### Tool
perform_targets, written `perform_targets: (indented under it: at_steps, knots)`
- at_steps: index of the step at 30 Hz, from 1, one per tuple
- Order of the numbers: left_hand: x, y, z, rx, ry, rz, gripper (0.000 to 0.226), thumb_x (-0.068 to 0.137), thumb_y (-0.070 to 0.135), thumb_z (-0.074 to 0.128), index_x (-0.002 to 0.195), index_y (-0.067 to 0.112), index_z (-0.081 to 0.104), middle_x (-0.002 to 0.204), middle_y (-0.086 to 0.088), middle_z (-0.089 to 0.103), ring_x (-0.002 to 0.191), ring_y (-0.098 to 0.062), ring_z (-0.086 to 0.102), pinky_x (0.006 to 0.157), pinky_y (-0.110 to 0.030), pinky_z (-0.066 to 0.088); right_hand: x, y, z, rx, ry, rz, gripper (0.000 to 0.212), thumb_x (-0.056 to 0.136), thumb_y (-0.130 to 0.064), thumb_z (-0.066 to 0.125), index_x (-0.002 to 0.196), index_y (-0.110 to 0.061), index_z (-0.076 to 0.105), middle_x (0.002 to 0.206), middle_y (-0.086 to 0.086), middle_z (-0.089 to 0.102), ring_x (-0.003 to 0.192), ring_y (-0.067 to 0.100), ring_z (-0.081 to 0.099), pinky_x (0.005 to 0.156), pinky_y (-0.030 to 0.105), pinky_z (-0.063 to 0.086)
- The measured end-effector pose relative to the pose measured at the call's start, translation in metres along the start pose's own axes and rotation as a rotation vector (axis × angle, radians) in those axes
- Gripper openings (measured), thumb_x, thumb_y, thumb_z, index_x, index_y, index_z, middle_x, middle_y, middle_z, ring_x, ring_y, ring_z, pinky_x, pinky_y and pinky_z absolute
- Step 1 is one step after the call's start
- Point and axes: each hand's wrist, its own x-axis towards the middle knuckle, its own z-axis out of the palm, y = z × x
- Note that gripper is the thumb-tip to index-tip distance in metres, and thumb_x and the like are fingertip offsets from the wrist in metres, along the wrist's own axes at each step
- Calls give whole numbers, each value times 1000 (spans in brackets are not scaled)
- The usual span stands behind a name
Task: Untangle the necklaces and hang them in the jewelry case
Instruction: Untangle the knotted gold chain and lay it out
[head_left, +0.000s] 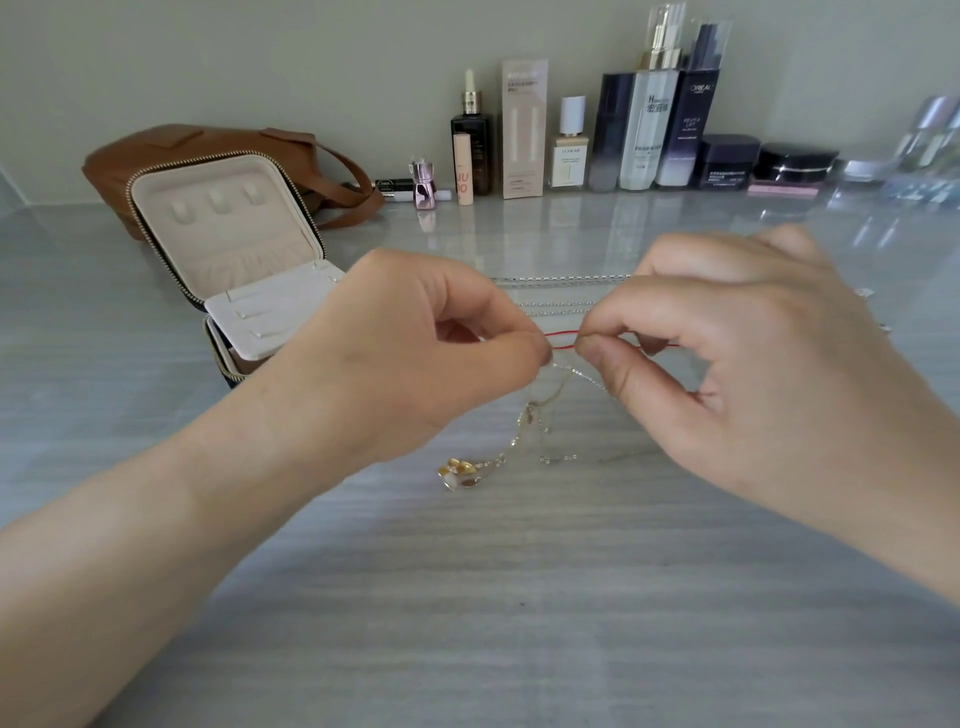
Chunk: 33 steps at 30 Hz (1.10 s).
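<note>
A grey, glossy counter (467, 597) is bounded at the rear by a plain pale wall (260, 62). A brown leather bag (171, 150) is laid at the rear left, its straps (353, 176) draped to the right. A row of cosmetics is stood along the wall: a small pink metallic bottle (424, 182), a pink tube (462, 171), a dark dropper bottle (471, 150), a tall pink box (523, 130), a pale foundation bottle (569, 150), three tall bottles (649, 119), a dark jar (727, 162) and a black jar (795, 163). Clear bottles (930, 140) at the far right are blurred.
</note>
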Motion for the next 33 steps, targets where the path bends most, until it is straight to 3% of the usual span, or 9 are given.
perform_targets:
  at_steps: [3, 4, 6, 10, 12, 15, 22, 28, 33]
  knots:
    - [4, -5, 1, -87, -46, -50, 25, 44, 48, 66, 62, 31, 71, 81, -10, 69, 69, -21, 56, 67, -30, 45, 1, 1, 1, 113, -49, 67, 14, 82, -29, 54, 72, -26, 64, 65, -10, 48, 63, 10, 42, 64, 30, 33]
    - [4, -5, 0, -127, -74, -64, 24, 43, 46, 63, 59, 30, 70, 79, -9, 69, 71, -19, 58, 68, -32, 45, 2, 2, 1, 159, -76, 95, 15, 82, -30, 55, 73, -26, 65, 64, -11, 48, 65, 10, 43, 60, 25, 32]
    - [5, -5, 0, -202, -129, -95, 9, 52, 34, 64, 55, 28, 69, 67, 4, 69, 68, -7, 60, 65, -28, 45, 4, 3, 4, 268, -136, 163, 16, 80, -33, 54, 74, -27, 68, 64, -13, 52, 67, 11, 46, 57, 20, 33]
    - [5, -4, -2, -269, -149, -117, 14, 63, 31, 59, 56, 26, 70, 64, 7, 68, 65, -6, 60, 63, -25, 43, 5, 0, 7, 506, -214, 271, 18, 80, -43, 58, 73, -31, 69, 62, -4, 63, 64, 12, 53, 62, 20, 40]
    - [4, -4, -3, -281, -146, -128, 12, 62, 32, 61, 58, 26, 71, 65, 7, 68, 66, -5, 60, 64, -26, 43, 7, -3, 5, 678, -270, 336, 13, 65, -44, 63, 69, -33, 69, 68, -1, 67, 59, 12, 54, 60, 22, 42]
    - [3, -4, -3, -276, -164, -125, 8, 58, 32, 65, 60, 27, 71, 68, 8, 69, 67, -4, 60, 64, -25, 43, 10, -6, 6, 828, -325, 362, 28, 48, -50, 67, 67, -29, 70, 71, -1, 67, 60, 13, 55, 61, 24, 44]
    - [5, -6, -3, -397, -192, -212, 14, 64, 29, 59, 53, 24, 67, 63, 5, 67, 61, -8, 59, 54, -22, 41, 10, -3, 9, 855, -252, 396, 17, 58, -41, 73, 72, -32, 72, 76, 5, 70, 71, 22, 58, 66, 29, 47]
    - [6, -7, -1, -556, -275, -285, 7, 53, 26, 65, 48, 23, 61, 47, 8, 47, 47, -8, 46, 53, -24, 37, 10, -3, 6, 838, -270, 396, 11, 63, -38, 72, 73, -34, 70, 74, -5, 70, 64, 11, 59, 64, 19, 47]
    - [2, -10, 3, -700, -309, -275, 12, 61, 31, 59, 53, 23, 63, 43, 10, 35, 47, -8, 37, 54, -23, 33, 9, -6, 4, 785, -287, 382, 9, 67, -39, 68, 65, -31, 66, 71, -14, 67, 59, -4, 55, 62, 6, 42]
